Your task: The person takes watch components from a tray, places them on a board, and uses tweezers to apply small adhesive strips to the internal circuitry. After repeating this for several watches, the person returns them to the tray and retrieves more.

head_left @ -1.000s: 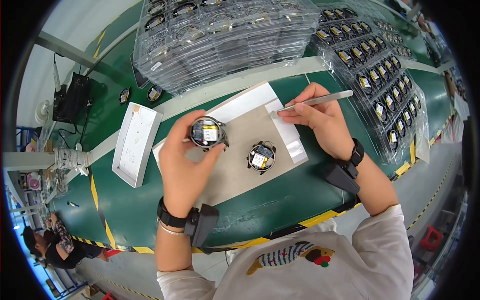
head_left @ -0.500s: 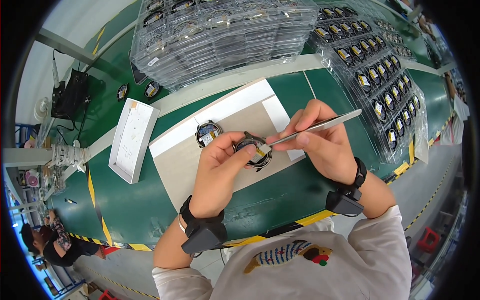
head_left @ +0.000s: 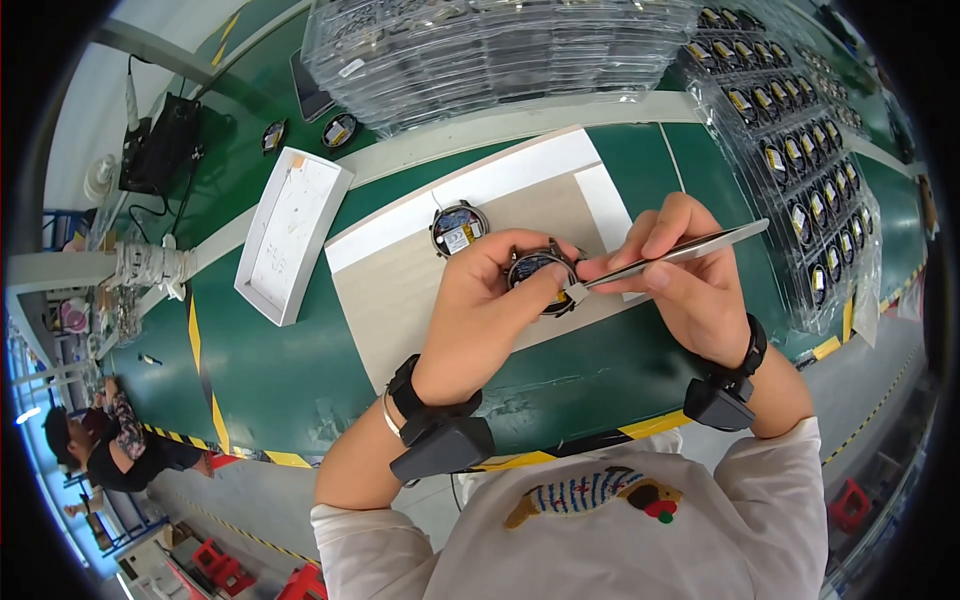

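My left hand [head_left: 478, 315] is closed around a round black watch body [head_left: 527, 268], its back off and its inner parts showing. The left thumb presses across the open face, hiding part of it. In my right hand [head_left: 700, 290] is a pair of silver tweezers [head_left: 712, 243], slanting down to the left. A small whitish piece [head_left: 577, 292] sits at their tips, by the right rim of the watch; whether it is joined to the watch I cannot tell. Another opened watch body [head_left: 459, 230] lies on the brown board [head_left: 390, 300], up and left of my hands.
A shallow white box [head_left: 290, 235] stands left of the board. Stacked clear plastic trays [head_left: 490, 75] rise at the back; a tray of watch bodies [head_left: 800, 190] lies at right. Two more round watch parts [head_left: 340, 130] lie back left. A co-worker [head_left: 115, 445] is far left.
The whole view has shifted, so the scene sits farther right and higher. The tweezer tips and whitish piece have moved from over the watch's inside out toward its right rim.
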